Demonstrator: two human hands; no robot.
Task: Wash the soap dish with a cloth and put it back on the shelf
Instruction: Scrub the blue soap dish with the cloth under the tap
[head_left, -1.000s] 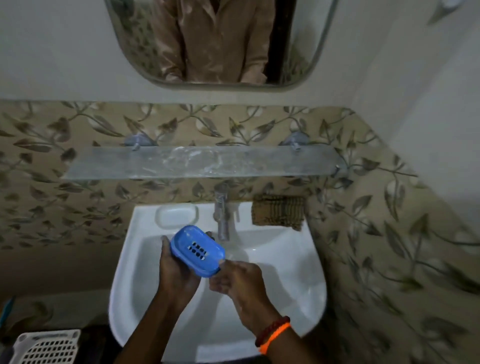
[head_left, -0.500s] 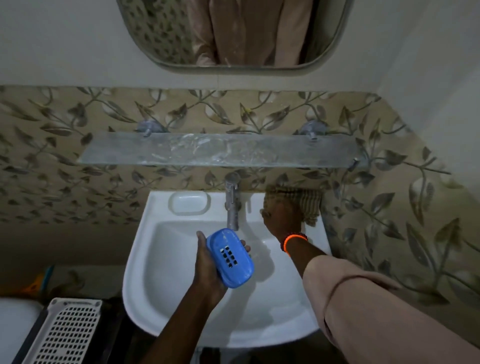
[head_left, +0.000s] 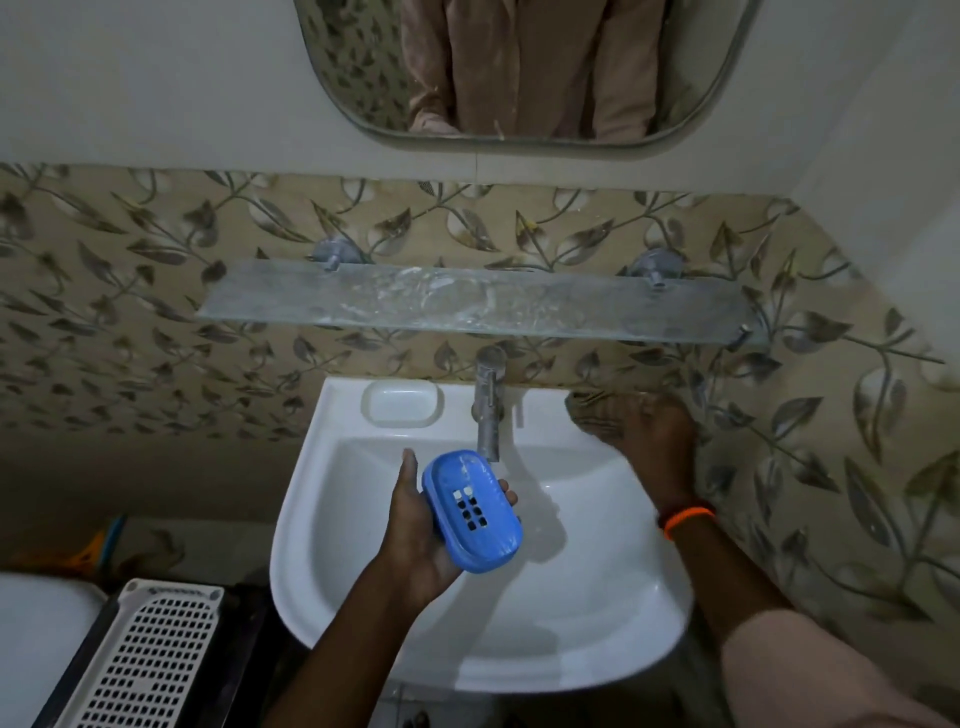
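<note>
Left hand (head_left: 415, 525): we grip the blue soap dish (head_left: 471, 512) over the sink (head_left: 597, 597).
Right hand (head_left: 652, 441): we rest it on the cloth (head_left: 592, 413) at the far right; its grip we cannot tell.

White basin (head_left: 597, 639) fixed to the wall, with a moulded soap recess (head_left: 402, 404) at the back left corner. Metal tap (head_left: 488, 402) at the back centre, spout reaching out over the bowl. Leaf-patterned tiles (head_left: 130, 291) across the wall behind and along the right side, plain white wall (head_left: 156, 78) above. Rounded mirror (head_left: 519, 67) up top, reflecting beige clothing. Down at the lower left, a white perforated plastic basket (head_left: 150, 660) beside a white rounded object (head_left: 36, 639), only partly in view. Something orange and blue (head_left: 101, 545) lying behind, too dim to identify.
</note>
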